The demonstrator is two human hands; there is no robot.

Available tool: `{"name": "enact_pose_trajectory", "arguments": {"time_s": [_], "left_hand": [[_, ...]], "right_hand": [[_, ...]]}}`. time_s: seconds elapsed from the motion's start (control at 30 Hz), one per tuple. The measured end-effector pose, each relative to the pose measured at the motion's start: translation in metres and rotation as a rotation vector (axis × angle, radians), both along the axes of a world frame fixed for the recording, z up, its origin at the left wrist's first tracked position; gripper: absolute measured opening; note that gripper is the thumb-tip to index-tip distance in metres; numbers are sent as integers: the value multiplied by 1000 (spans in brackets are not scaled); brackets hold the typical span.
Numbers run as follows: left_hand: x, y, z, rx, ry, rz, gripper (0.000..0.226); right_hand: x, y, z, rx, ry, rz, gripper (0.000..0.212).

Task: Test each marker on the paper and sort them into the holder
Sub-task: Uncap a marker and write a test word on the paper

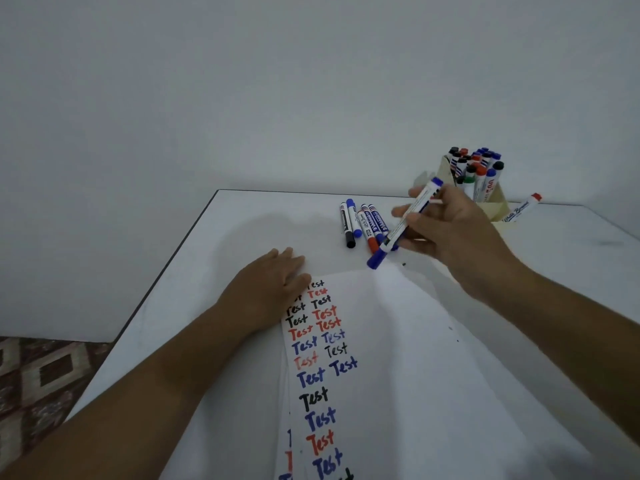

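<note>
The white sheet of paper (398,358) is already carrying two columns of the word "Test" in black, red and blue, and the pale cardboard holder (498,207) at the far right is standing crowded with capped markers, so I judge most of the work done. A small row of loose capped markers (362,221) is lying on the white table (242,220) beyond the paper, and one red-capped marker (523,209) is lying beside the holder; these look left to sort. The right hand (450,226) is gripping a white-barrelled, blue-capped marker (403,225), fingers curled round it, above the loose row. The left hand (273,282) is resting flat, fingers straight, pressing the paper's upper left corner.
</note>
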State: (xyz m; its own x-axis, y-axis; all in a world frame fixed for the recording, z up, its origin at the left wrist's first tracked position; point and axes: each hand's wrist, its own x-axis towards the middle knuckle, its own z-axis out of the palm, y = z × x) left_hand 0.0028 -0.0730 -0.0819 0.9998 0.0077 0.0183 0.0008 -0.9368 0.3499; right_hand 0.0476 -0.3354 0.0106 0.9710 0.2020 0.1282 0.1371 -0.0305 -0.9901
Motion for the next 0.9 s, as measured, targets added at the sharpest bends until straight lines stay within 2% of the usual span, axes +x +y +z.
{"name": "enact_pose_trajectory", "arguments": {"time_s": [0.07, 0.23, 0.33, 0.4, 0.73, 0.9], "left_hand": [[0, 1, -1, -9, -3, 0, 62], [-1, -2, 2, -3, -21, -6, 60], [-1, -2, 2, -14, -27, -1, 61], [-1, -2, 0, -20, -20, 9, 63], [0, -4, 4, 42, -30, -6, 65], [2, -2, 2, 49, -18, -6, 66]], "right_hand": [[18, -11, 18, -102, -118, -43, 31], [53, -45, 60, -335, -358, -176, 61], [71, -66, 80, -517, -482, -294, 59], [83, -78, 89, -566, -526, -352, 57], [115, -101, 89, -548, -589, -581, 52], [124, -109, 84, -400, -596, -686, 55]]}}
